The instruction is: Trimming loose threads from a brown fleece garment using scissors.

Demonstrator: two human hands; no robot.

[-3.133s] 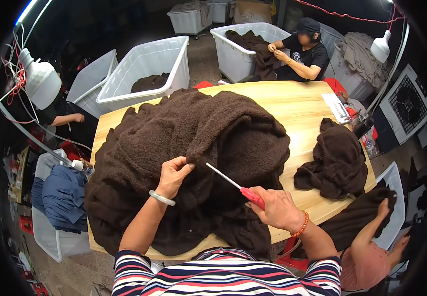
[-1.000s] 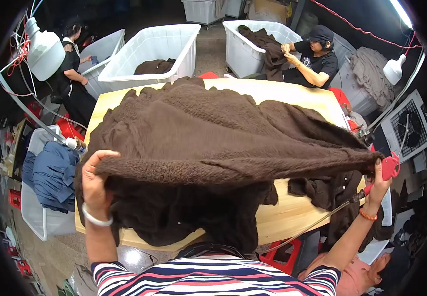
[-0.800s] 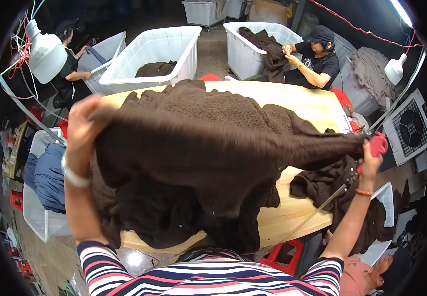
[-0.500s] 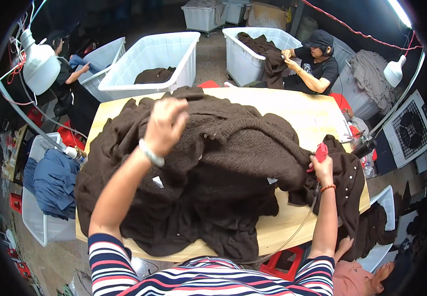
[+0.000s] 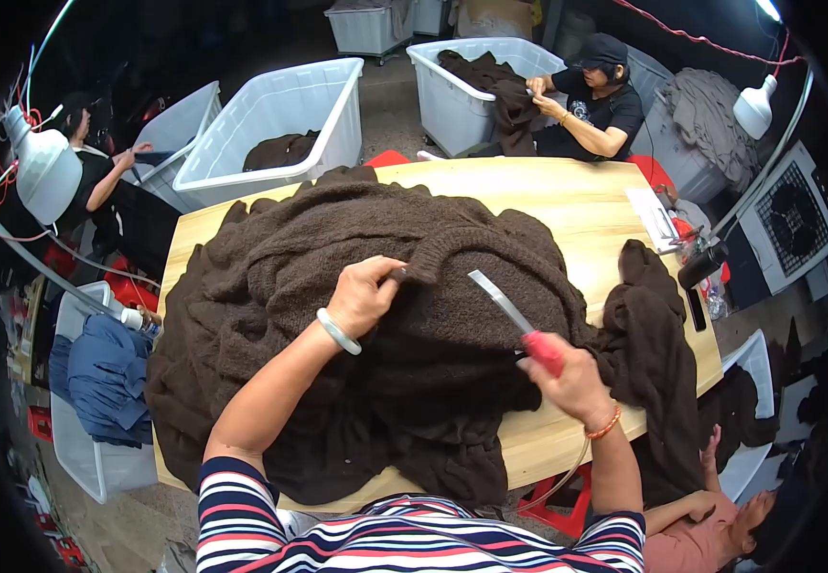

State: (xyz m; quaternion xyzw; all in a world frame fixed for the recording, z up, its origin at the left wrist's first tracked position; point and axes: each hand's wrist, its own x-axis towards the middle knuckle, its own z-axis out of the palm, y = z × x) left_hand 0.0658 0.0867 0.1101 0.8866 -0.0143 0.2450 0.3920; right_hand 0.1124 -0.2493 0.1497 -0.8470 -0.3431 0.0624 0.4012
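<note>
A heap of dark brown knitted garments [image 5: 270, 277] covers much of the wooden table. My left hand [image 5: 366, 298] is closed in a pinch on the edge of a ribbed band of a brown knit garment [image 5: 490, 320] at the top of the heap. In my right hand [image 5: 576, 384] is a red-handled tool with a long flat metal tip [image 5: 500, 300], which points up and left over the knit, apart from the left hand. A thin hose or cord [image 5: 562, 480] runs from near my right wrist down past the table's front edge.
More brown knitwear [image 5: 645, 315] lies at the table's right side, near a black cylinder [image 5: 702, 265]. White bins [image 5: 337, 124] stand beyond the table. A person in a black cap [image 5: 600, 105] sits across from me; another person [image 5: 696, 535] is at the lower right. Lamps [image 5: 46, 172] hang at both sides.
My left hand has come down and now pinches the garment's band. The right hand has moved left with the tool, whose metal tip now shows. The knit's raised edge has shifted.
</note>
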